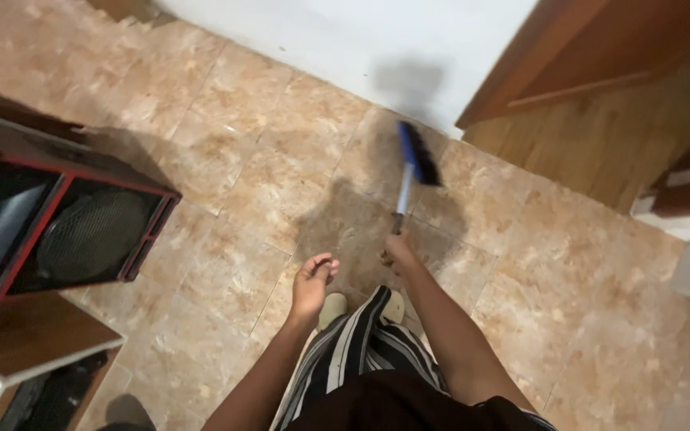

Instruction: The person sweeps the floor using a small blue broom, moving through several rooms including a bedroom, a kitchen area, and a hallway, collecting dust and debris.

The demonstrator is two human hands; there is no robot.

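The broom (415,164) is gripped by the right hand (398,252), the left hand (313,279) is held open, and the speaker (81,231) could be bumped by a wide swing.

The single head camera looks steeply down from standing height at the tiled floor (265,183), facing the white wall (361,40) at the top edge.

Both arms bare and stretched forward and down, left hand (313,279) empty, palm turned inward, fingers loosely curled, right hand (399,254) further ahead, closed in a fist-like grip, wrist straight, the two hands near each other but apart
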